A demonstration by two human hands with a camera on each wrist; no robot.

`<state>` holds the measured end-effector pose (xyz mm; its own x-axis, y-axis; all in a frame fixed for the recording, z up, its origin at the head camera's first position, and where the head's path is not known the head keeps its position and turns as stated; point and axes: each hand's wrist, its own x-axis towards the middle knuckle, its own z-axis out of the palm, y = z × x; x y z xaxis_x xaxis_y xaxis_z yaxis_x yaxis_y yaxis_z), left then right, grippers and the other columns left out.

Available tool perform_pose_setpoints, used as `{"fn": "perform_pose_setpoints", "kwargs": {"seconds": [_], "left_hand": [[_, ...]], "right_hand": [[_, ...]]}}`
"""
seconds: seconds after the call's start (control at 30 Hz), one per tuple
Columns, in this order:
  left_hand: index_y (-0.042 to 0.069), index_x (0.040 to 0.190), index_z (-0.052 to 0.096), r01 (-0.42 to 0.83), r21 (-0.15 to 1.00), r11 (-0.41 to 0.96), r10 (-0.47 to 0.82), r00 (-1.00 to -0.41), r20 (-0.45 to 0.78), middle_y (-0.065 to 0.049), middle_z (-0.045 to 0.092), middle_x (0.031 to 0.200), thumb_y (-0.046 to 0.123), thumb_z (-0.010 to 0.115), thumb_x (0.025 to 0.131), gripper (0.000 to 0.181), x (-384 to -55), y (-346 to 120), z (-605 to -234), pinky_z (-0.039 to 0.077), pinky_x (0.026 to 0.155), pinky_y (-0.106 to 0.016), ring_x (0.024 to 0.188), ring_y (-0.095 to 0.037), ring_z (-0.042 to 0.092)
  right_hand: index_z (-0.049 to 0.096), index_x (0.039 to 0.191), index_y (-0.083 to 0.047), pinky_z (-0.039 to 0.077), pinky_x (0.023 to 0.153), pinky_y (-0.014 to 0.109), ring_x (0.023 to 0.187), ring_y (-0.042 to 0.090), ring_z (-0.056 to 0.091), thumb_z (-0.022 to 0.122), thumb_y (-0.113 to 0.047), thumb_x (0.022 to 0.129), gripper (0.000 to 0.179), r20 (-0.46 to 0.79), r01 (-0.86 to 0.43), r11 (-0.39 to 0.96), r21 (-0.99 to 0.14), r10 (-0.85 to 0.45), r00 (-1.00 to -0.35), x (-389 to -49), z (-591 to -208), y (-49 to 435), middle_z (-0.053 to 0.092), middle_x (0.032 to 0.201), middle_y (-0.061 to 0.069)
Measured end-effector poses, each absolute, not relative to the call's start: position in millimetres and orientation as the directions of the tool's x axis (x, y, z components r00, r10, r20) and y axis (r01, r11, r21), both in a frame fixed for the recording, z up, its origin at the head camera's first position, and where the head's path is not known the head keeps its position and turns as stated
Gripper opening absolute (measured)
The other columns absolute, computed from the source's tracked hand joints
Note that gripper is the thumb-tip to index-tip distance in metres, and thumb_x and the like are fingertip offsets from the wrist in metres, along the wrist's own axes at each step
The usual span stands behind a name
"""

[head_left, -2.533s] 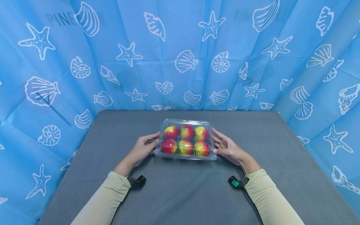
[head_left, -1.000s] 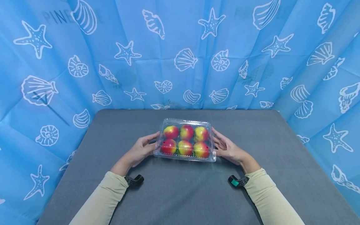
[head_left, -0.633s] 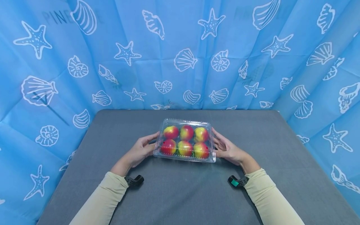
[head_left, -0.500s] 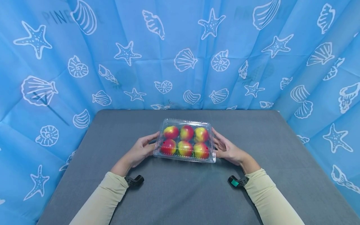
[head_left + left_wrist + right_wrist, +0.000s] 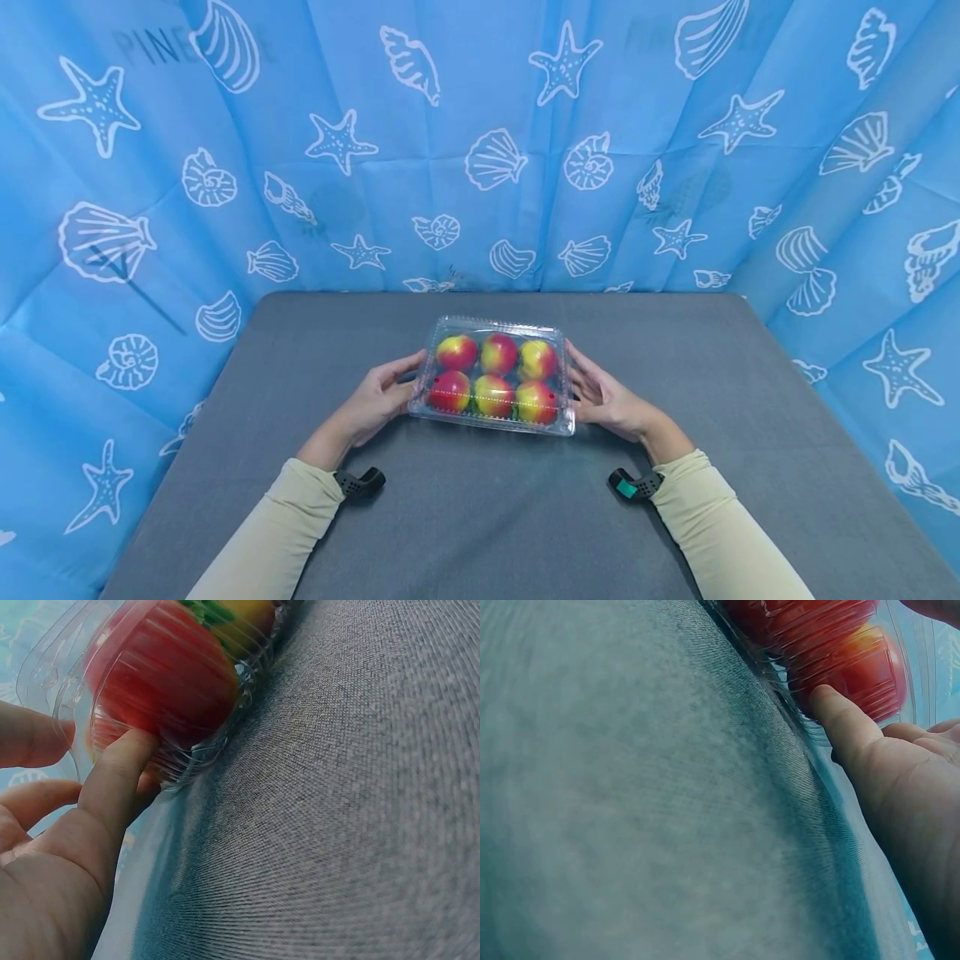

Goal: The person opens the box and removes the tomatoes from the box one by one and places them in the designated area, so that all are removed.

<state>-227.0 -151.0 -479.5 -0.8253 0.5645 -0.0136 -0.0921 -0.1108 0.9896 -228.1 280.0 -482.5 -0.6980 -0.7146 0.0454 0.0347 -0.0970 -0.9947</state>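
A clear plastic clamshell box (image 5: pixel 491 422) stands slightly turned on the grey table, holding several red-and-yellow apple-like fruits (image 5: pixel 498 354) in two rows. Its lid appears closed. My left hand (image 5: pixel 372 406) holds the box's left end, and my right hand (image 5: pixel 613 406) holds the right end. In the left wrist view the thumb (image 5: pixel 112 776) presses the ribbed side wall beside a red fruit (image 5: pixel 161 671), while other fingers reach the rim. The right wrist view shows the right thumb (image 5: pixel 840 720) against the opposite wall. Part of the fingers is hidden behind the box.
The grey cloth-covered table (image 5: pixel 480 517) spreads around the box. Behind and on both sides hangs a blue curtain (image 5: pixel 450 100) with white starfish and shells. Each wrist wears a black band, the left band (image 5: pixel 362 483) and the right band (image 5: pixel 636 486).
Since the oldest frame the box's front right corner has come slightly nearer me, and the left arm has shifted a little left. Both hands keep their hold; the last second shows almost no movement.
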Motion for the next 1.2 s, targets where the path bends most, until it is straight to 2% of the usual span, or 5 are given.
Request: {"fn": "perform_pose_setpoints", "kwargs": {"seconds": [0.57, 0.67, 0.8, 0.9, 1.2], "left_hand": [[0.004, 0.170, 0.017, -0.112, 0.988, -0.104, 0.563, -0.825, -0.034, -0.021, 0.020, 0.173, 0.004, 0.053, 0.110, 0.070, -227.4, -150.0, -477.0, 0.058, 0.102, -0.027, 0.127, -0.005, 0.065], [0.002, 0.170, 0.017, -0.109, 0.989, -0.105, 0.559, -0.828, -0.032, -0.022, 0.020, 0.173, 0.005, 0.054, 0.110, 0.070, -227.1, -149.3, -476.5, 0.057, 0.103, -0.026, 0.126, -0.004, 0.065], [0.001, 0.169, 0.017, -0.100, 0.990, -0.101, 0.552, -0.834, -0.028, -0.023, 0.021, 0.173, 0.005, 0.053, 0.110, 0.070, -226.9, -148.3, -476.4, 0.057, 0.103, -0.025, 0.124, -0.004, 0.066], [0.001, 0.169, 0.017, -0.100, 0.990, -0.099, 0.549, -0.836, -0.030, -0.024, 0.023, 0.172, 0.003, 0.051, 0.110, 0.068, -227.0, -148.4, -476.5, 0.057, 0.102, -0.025, 0.123, -0.004, 0.066], [0.003, 0.170, 0.017, -0.109, 0.989, -0.096, 0.542, -0.839, -0.040, -0.022, 0.022, 0.172, 0.004, 0.052, 0.110, 0.069, -227.0, -148.6, -476.9, 0.058, 0.101, -0.023, 0.120, -0.002, 0.067]], "right_hand": [[-0.020, 0.169, -0.017, 0.039, 0.120, 0.022, 0.154, 0.000, 0.035, 0.064, 0.014, 0.092, 0.119, 0.055, 0.017, -0.096, -0.995, -0.701, -0.711, -227.1, -482.1, 276.1, -0.012, 0.175, 0.027], [-0.021, 0.169, -0.017, 0.039, 0.120, 0.022, 0.158, 0.006, 0.031, 0.066, 0.012, 0.092, 0.119, 0.060, 0.004, -0.090, -0.996, -0.696, -0.716, -226.7, -482.0, 275.1, -0.011, 0.175, 0.028], [-0.020, 0.169, -0.018, 0.038, 0.121, 0.022, 0.163, 0.027, 0.016, 0.066, 0.011, 0.092, 0.119, 0.059, -0.006, -0.080, -0.997, -0.686, -0.725, -226.0, -481.5, 273.6, -0.010, 0.176, 0.028], [-0.020, 0.169, -0.019, 0.038, 0.120, 0.022, 0.161, 0.042, 0.005, 0.065, 0.011, 0.093, 0.118, 0.054, -0.003, -0.077, -0.997, -0.679, -0.733, -225.8, -481.2, 272.6, -0.009, 0.176, 0.028], [-0.020, 0.169, -0.023, 0.040, 0.118, 0.020, 0.160, 0.049, 0.000, 0.066, 0.007, 0.094, 0.118, 0.021, 0.012, -0.044, -0.999, -0.669, -0.743, -225.2, -478.6, 270.0, -0.009, 0.176, 0.027]]}}
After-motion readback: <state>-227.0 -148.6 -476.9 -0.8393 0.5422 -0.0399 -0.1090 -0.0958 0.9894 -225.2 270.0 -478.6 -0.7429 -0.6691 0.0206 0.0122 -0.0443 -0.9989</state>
